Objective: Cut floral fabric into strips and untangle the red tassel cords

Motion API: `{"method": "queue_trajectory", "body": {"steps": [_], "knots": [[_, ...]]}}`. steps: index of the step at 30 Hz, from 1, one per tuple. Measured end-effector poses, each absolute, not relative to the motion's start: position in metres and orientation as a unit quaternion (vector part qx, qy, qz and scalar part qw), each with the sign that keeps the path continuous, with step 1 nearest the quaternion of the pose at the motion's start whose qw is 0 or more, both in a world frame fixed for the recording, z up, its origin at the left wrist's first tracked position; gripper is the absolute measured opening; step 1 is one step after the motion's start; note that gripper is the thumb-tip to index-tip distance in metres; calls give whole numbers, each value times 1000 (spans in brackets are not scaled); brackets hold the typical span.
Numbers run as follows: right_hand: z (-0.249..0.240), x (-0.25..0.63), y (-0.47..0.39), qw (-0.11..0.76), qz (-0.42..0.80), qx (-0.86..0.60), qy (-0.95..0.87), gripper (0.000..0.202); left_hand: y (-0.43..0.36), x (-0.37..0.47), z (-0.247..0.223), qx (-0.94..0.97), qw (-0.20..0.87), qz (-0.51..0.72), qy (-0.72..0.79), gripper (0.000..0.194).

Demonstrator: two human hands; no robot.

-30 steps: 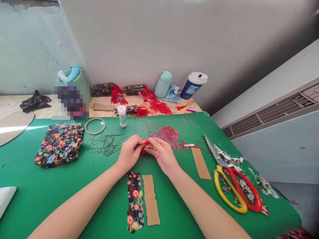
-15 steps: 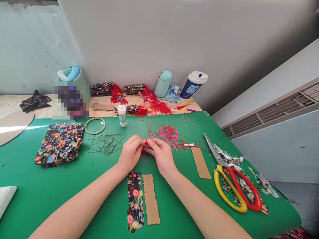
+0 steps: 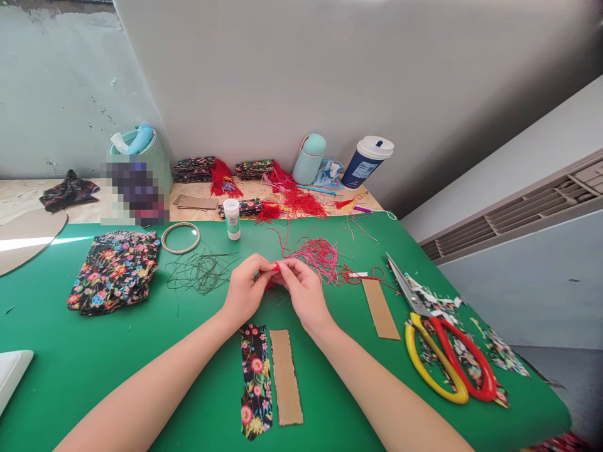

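Fingertips together over the green mat, my left hand (image 3: pixel 248 285) and my right hand (image 3: pixel 304 290) both pinch a red cord (image 3: pixel 276 267). Most of the cord is hidden by the fingers. Right behind my right hand is a tangle of red and pink cords (image 3: pixel 320 254). To the left of my left hand lies a loose heap of dark green thread (image 3: pixel 205 271). Nearer to me, a black floral fabric strip (image 3: pixel 255 383) lies beside a cardboard strip with fabric edges (image 3: pixel 286 376).
Large scissors (image 3: pixel 436 339) rest on fabric scraps at right, near a bare cardboard strip (image 3: pixel 380 309). Folded floral cloth (image 3: pixel 113 271), a clear ring of tape (image 3: pixel 180 238) and a glue stick (image 3: pixel 232 220) lie left. Behind stand a flask (image 3: pixel 309 160) and a paper cup (image 3: pixel 367 163).
My fingers have shifted slightly around the red cord, the left ones bending a little more. The things on the mat stay where they were; the view has moved very slightly.
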State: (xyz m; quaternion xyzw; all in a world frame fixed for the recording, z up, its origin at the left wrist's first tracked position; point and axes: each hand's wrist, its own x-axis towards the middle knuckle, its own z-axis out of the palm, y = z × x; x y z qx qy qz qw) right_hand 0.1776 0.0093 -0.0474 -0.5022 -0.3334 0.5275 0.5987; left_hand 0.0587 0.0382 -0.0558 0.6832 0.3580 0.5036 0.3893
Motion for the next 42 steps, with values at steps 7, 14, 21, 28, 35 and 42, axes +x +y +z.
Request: {"method": "queue_trajectory", "body": {"steps": [7, 14, 21, 28, 35, 42], "knots": [[-48, 180, 11, 590, 574, -476, -309, 24, 41, 60, -53, 520, 619, 479, 343, 23], [-46, 185, 11, 580, 504, -520, -372, 24, 42, 62, -55, 414, 705, 445, 365, 29], [-43, 188, 10, 580, 445, -529, -430, 20, 42, 62, -55, 414, 696, 447, 380, 27], [-46, 190, 10, 568, 440, -509, -474, 19, 43, 61, -58, 403, 704, 454, 369, 22], [-43, 189, 10, 555, 493, -492, -455, 24, 42, 61, -55, 405, 707, 452, 362, 23], [-42, 196, 12, 546, 436, -528, -483, 24, 40, 60, -55, 471, 685, 442, 337, 26]]}}
